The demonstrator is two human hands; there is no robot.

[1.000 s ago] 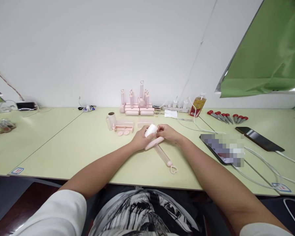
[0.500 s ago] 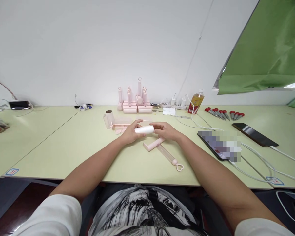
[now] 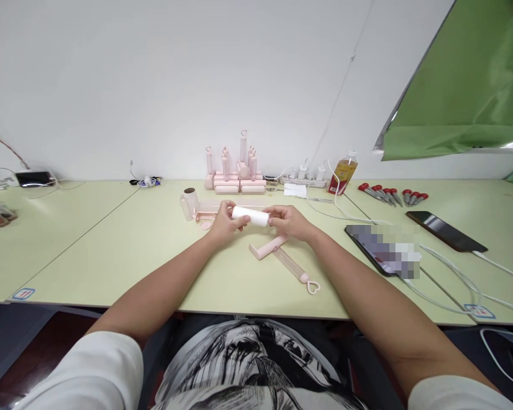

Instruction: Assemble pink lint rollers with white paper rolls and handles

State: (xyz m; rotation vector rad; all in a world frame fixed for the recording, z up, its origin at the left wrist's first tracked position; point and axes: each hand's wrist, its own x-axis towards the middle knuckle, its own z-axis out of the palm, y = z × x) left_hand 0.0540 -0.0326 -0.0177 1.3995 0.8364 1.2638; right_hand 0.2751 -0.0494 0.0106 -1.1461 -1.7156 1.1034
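A white lint roller refill is held level above the table between my two hands. My left hand grips its left end, thumb in front. The fingers of my right hand close around the right end. Just below lies a pink lint roller handle with a clear stem and a heart-shaped loop, joined to or touching an L-shaped pink arm. Beyond my left hand are a standing roll with a brown core, a clear tube and a pink round cap.
Several pink lint rollers are stacked against the wall. Behind my right hand are a power strip, a white paper and a drink bottle. Red-headed tools, two phones and white cables occupy the right side.
The refill has turned slightly, its left end now raised, and more of it shows. My left hand has shifted a little left and up; my right hand still holds the other end.
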